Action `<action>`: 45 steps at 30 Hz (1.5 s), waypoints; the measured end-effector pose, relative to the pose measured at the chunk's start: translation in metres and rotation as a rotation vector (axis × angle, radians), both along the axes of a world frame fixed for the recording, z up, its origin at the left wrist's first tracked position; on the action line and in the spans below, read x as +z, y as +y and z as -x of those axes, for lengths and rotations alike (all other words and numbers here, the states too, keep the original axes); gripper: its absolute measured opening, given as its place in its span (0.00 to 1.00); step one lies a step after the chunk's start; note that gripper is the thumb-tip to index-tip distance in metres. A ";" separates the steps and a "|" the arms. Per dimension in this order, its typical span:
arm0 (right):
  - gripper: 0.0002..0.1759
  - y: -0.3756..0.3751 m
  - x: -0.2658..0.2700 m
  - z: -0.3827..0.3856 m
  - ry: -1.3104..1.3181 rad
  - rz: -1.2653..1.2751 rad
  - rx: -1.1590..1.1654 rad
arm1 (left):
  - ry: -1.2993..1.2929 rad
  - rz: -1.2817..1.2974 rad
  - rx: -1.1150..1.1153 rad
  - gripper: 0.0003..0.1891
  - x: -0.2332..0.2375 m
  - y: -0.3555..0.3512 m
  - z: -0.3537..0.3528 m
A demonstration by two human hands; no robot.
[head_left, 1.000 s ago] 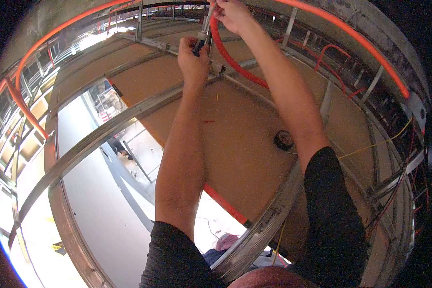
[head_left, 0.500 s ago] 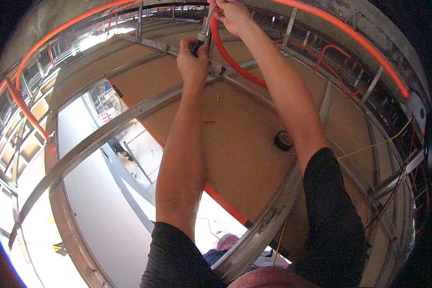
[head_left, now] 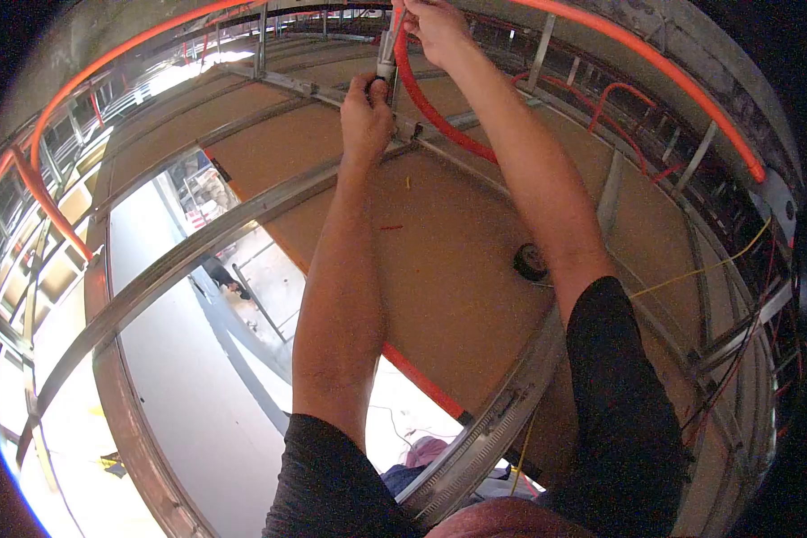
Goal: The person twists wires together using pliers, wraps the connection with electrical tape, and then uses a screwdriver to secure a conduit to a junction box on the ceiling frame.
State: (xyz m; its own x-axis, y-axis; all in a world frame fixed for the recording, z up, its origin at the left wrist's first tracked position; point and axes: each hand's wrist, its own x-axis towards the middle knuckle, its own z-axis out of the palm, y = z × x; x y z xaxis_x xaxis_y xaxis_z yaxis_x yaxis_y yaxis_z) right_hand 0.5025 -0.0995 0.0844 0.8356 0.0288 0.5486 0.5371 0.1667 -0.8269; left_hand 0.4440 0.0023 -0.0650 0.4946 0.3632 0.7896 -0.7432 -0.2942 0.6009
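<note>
Up near the top of the head view, my left hand (head_left: 367, 117) is closed around the dark handle of a tool (head_left: 386, 65). Its pale collar and metal upper part point upward beside a red flexible conduit (head_left: 419, 103). My right hand (head_left: 435, 34) is higher and to the right, with thumb and fingers pinched at the conduit's upper end. The fingertips lie close to the frame's top edge, so the exact contact is hard to see. From there the conduit curves down and right behind my right forearm.
Metal ceiling rails (head_left: 233, 215) cross over brown boards (head_left: 457, 233). A black roll (head_left: 530, 262) lies on a board beside my right forearm. An opening at left shows a white panel (head_left: 188, 359) below. Orange pipes (head_left: 646, 58) run overhead, and a yellow wire (head_left: 708, 273) hangs at right.
My left hand has shifted slightly right, and its fingers have rolled around the dark handle, covering more of it. My right hand has barely moved at the conduit.
</note>
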 end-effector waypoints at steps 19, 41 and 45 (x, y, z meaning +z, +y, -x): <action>0.16 0.000 0.008 0.014 0.048 0.025 0.094 | -0.039 0.070 0.089 0.14 0.004 0.004 0.010; 0.11 0.006 -0.005 -0.003 -0.120 -0.058 0.198 | -0.076 0.080 0.120 0.17 0.001 0.002 -0.003; 0.11 0.001 -0.004 -0.004 -0.106 -0.012 0.198 | -0.041 0.047 0.119 0.18 0.004 0.002 0.005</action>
